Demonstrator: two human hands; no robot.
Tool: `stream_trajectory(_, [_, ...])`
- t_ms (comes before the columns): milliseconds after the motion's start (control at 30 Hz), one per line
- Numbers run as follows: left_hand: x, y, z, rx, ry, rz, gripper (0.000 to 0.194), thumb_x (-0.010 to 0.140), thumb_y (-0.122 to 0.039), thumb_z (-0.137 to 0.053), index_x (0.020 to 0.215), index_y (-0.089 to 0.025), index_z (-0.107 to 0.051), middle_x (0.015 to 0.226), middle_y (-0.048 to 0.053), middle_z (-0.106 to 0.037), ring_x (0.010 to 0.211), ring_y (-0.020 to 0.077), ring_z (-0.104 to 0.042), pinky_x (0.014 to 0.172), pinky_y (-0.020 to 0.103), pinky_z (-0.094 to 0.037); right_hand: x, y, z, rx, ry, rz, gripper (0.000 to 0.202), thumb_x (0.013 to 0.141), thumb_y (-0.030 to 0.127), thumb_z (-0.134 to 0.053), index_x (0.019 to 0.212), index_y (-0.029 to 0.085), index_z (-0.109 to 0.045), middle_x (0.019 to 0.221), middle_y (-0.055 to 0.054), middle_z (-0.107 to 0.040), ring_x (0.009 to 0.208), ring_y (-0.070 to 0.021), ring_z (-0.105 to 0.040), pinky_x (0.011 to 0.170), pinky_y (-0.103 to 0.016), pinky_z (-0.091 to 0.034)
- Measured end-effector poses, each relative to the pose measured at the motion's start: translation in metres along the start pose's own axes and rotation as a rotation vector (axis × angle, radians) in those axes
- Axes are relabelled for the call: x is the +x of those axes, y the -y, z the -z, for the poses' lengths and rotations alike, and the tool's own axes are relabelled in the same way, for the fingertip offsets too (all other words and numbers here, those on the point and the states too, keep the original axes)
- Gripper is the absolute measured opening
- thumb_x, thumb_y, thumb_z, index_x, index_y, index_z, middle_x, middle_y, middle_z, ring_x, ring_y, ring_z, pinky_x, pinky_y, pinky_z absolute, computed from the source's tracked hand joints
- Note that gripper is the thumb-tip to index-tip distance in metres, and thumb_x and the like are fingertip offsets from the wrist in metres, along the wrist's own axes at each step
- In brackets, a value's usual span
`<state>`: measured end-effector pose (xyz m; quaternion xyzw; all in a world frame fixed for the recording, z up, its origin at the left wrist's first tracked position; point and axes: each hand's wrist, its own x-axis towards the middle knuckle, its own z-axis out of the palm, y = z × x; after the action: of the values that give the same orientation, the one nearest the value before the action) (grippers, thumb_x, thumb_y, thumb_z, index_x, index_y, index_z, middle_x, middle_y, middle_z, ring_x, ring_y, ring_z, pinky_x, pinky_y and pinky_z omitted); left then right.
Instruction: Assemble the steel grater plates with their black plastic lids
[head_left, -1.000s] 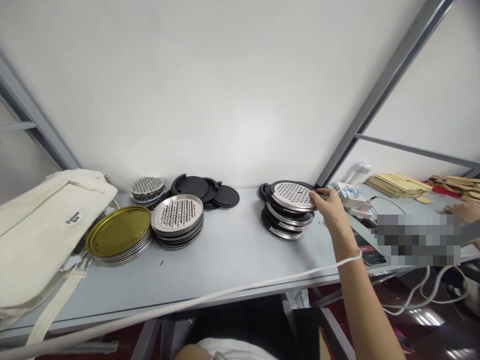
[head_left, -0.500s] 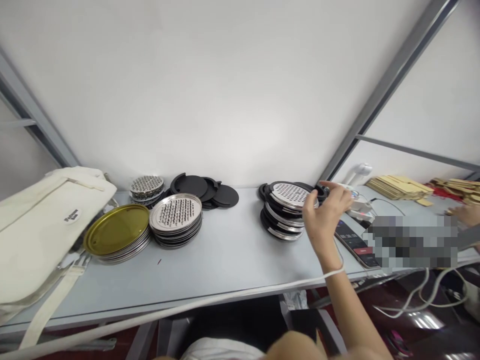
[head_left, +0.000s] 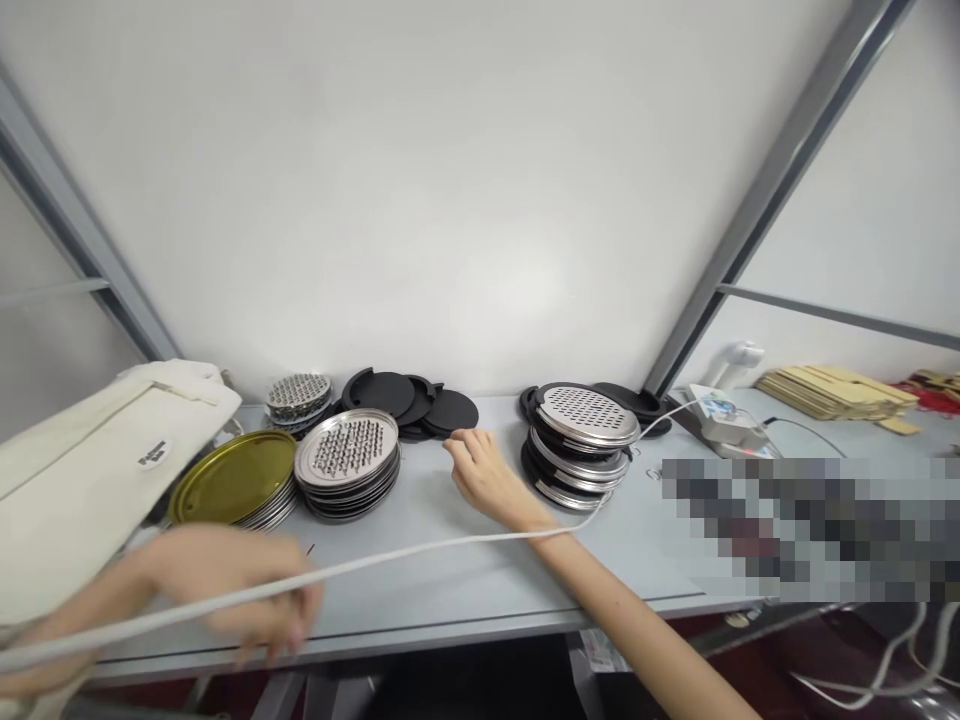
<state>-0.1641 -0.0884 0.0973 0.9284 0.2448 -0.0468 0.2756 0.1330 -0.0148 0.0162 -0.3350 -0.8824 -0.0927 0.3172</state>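
Observation:
My right hand (head_left: 484,475) hovers over the middle of the table, its fingers loosely bent and nothing visible in them. Black round discs (head_left: 454,412) and ring-shaped holders lie just beyond its fingertips. My left hand (head_left: 247,585) is smeared by motion near the table's front edge, so its fingers cannot be read. Behind it stands a stack of round metal plates topped by a gold lid (head_left: 236,480). Beside that is a stack of round grater plates (head_left: 346,450). Right of my right hand, a pile of grater discs with black rings (head_left: 589,415) leans slightly.
Smaller grater discs (head_left: 298,392) are stacked near the wall. A cream bag (head_left: 82,470) fills the left end. A white cord (head_left: 420,548) crosses in front of both arms. To the right are a white box (head_left: 727,415), flat wooden pieces (head_left: 832,392) and a blurred-out patch.
My right hand has moved left, from beside the right-hand pile to the table's middle. My left hand has come into view at lower left. The camera view has shifted slightly.

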Motion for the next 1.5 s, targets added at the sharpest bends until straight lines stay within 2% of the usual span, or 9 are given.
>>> stream_trajectory(67, [-0.020, 0.036, 0.029, -0.170, -0.039, 0.364, 0.036, 0.094, -0.045, -0.031, 0.090, -0.025, -0.061, 0.078, -0.001, -0.067, 0.060, 0.0132, -0.060, 0.056, 0.025, -0.048, 0.000, -0.002, -0.013, -0.013, 0.030, 0.041, 0.034, 0.083, 0.001, -0.034, 0.109, 0.015, -0.053, 0.105, -0.015, -0.051, 0.094, -0.0264, -0.044, 0.082, -0.041, -0.039])
stream_trajectory(167, [-0.044, 0.097, 0.060, 0.054, -0.462, 0.636, 0.038, 0.091, -0.049, -0.036, 0.096, -0.018, -0.058, 0.088, 0.002, -0.066, 0.077, 0.0160, -0.059, 0.071, 0.027, -0.046, -0.005, -0.007, -0.029, 0.026, 0.034, 0.054, 0.032, 0.082, 0.000, -0.035, 0.104, 0.015, -0.053, 0.098, -0.013, -0.051, 0.088, -0.0246, -0.044, 0.078, -0.039, -0.040])
stream_trajectory(300, [-0.048, 0.159, 0.069, 0.393, -0.672, 0.654, 0.041, 0.091, -0.045, -0.039, 0.107, -0.009, -0.052, 0.102, 0.007, -0.061, 0.084, 0.0170, -0.054, 0.079, 0.029, -0.044, -0.014, -0.013, -0.038, 0.076, 0.052, 0.012, 0.028, 0.082, 0.002, -0.037, 0.103, 0.013, -0.052, 0.095, -0.012, -0.051, 0.087, -0.0250, -0.043, 0.077, -0.039, -0.040])
stream_trajectory(400, [-0.034, 0.177, 0.065, 0.456, -0.686, 0.643, 0.041, 0.090, -0.041, -0.041, 0.114, -0.008, -0.048, 0.113, 0.010, -0.055, 0.089, 0.0178, -0.051, 0.082, 0.029, -0.041, -0.018, -0.017, -0.038, 0.144, 0.040, -0.049, 0.029, 0.082, 0.002, -0.037, 0.103, 0.015, -0.051, 0.095, -0.011, -0.051, 0.088, -0.0246, -0.044, 0.077, -0.038, -0.041])
stream_trajectory(600, [-0.020, 0.175, 0.065, 0.600, -0.643, 0.600, 0.024, 0.091, -0.028, -0.039, 0.101, -0.012, -0.054, 0.099, 0.006, -0.056, 0.091, 0.0189, -0.049, 0.081, 0.030, -0.036, -0.019, -0.016, -0.038, 0.205, 0.044, -0.122, 0.027, 0.082, 0.003, -0.037, 0.102, 0.017, -0.049, 0.095, -0.010, -0.051, 0.088, -0.0242, -0.045, 0.079, -0.038, -0.042])
stream_trajectory(900, [-0.025, 0.172, 0.066, 0.764, -0.664, 0.613, 0.022, 0.089, -0.028, -0.040, 0.095, -0.014, -0.055, 0.094, 0.009, -0.059, 0.086, 0.0217, -0.052, 0.080, 0.033, -0.034, -0.022, -0.015, -0.043, 0.274, 0.030, -0.125, 0.026, 0.081, 0.003, -0.038, 0.098, 0.019, -0.049, 0.092, -0.008, -0.052, 0.087, -0.0233, -0.046, 0.078, -0.037, -0.043])
stream_trajectory(1067, [-0.026, 0.162, 0.082, 0.898, -0.793, 0.644, 0.028, 0.094, -0.028, -0.033, 0.100, -0.010, -0.053, 0.097, 0.009, -0.058, 0.091, 0.0209, -0.048, 0.082, 0.033, -0.034, -0.023, -0.014, -0.044, 0.294, 0.055, -0.158, 0.028, 0.081, 0.003, -0.038, 0.102, 0.019, -0.047, 0.093, -0.008, -0.053, 0.085, -0.0223, -0.049, 0.076, -0.036, -0.044])
stream_trajectory(1300, [-0.020, 0.165, 0.107, 0.967, -0.798, 0.617, 0.032, 0.096, -0.029, -0.029, 0.089, -0.010, -0.054, 0.083, 0.006, -0.055, 0.084, 0.0183, -0.045, 0.079, 0.033, -0.035, -0.024, -0.016, -0.044, 0.320, 0.044, -0.207, 0.030, 0.079, 0.003, -0.039, 0.103, 0.020, -0.047, 0.093, -0.007, -0.055, 0.084, -0.0210, -0.051, 0.075, -0.034, -0.045])
stream_trajectory(1500, [0.003, 0.126, 0.108, 1.075, -0.899, 0.564, 0.033, 0.097, -0.028, -0.029, 0.106, -0.009, -0.054, 0.099, 0.010, -0.058, 0.096, 0.0214, -0.047, 0.085, 0.038, -0.037, -0.018, -0.019, -0.047, 0.612, -0.051, -0.333, 0.015, 0.088, 0.018, -0.040, 0.097, 0.019, -0.051, 0.090, -0.007, -0.059, 0.081, -0.0204, -0.054, 0.078, -0.036, -0.044])
